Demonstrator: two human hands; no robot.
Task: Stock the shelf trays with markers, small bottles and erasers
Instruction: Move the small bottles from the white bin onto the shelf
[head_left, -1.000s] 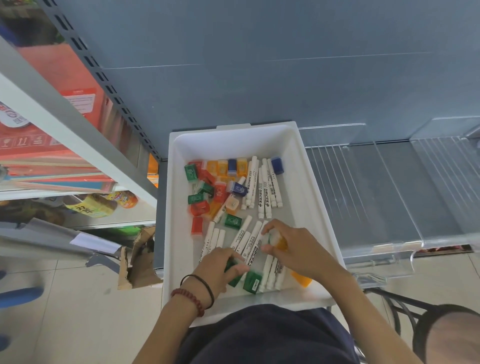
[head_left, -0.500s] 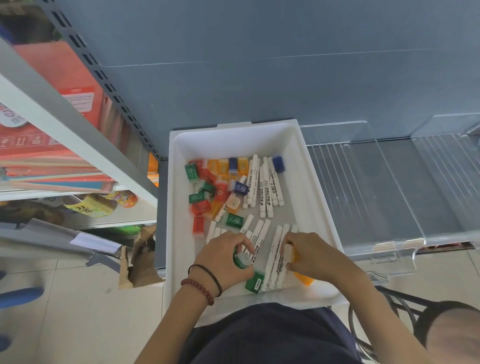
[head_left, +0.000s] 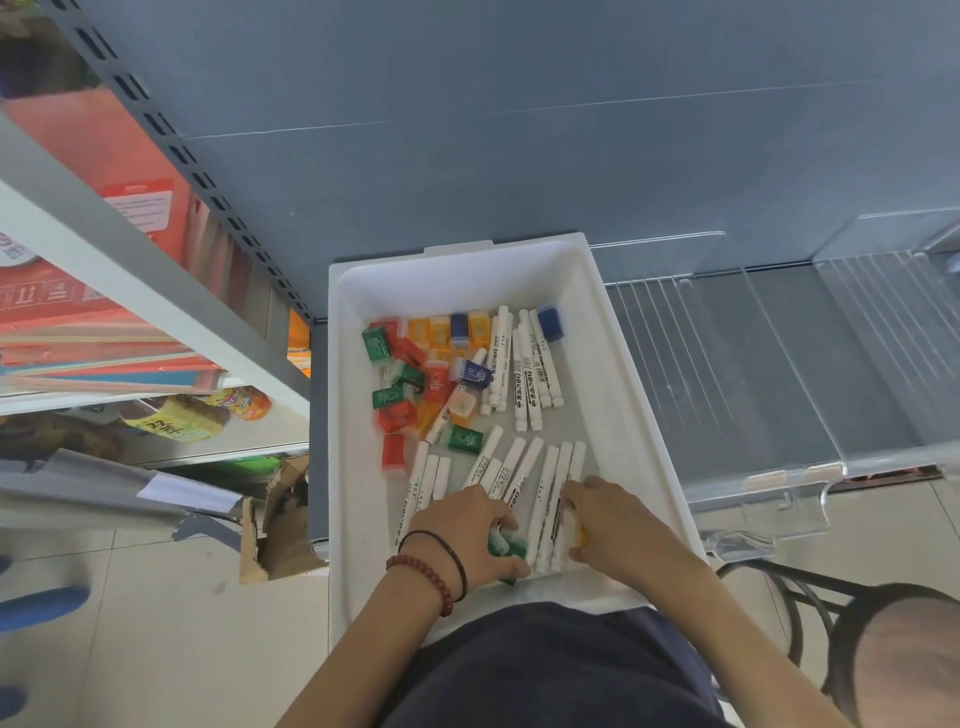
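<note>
Right now your left hand (head_left: 457, 530) lies at the near end of the white bin (head_left: 636, 415), fingers curled round a small green item (head_left: 511, 548). Your right hand (head_left: 610, 519) has its fingers curled over a small orange item (head_left: 577, 531), against the white markers (head_left: 548, 488) lying between both hands.

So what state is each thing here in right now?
White plastic bin: open-topped, holding loose stock.
White markers: capped, lying flat in the bin.
Left hand: grips a small green piece.
Right hand: curled over a small orange piece.
Brown cardboard box: torn open, on the floor.
</note>
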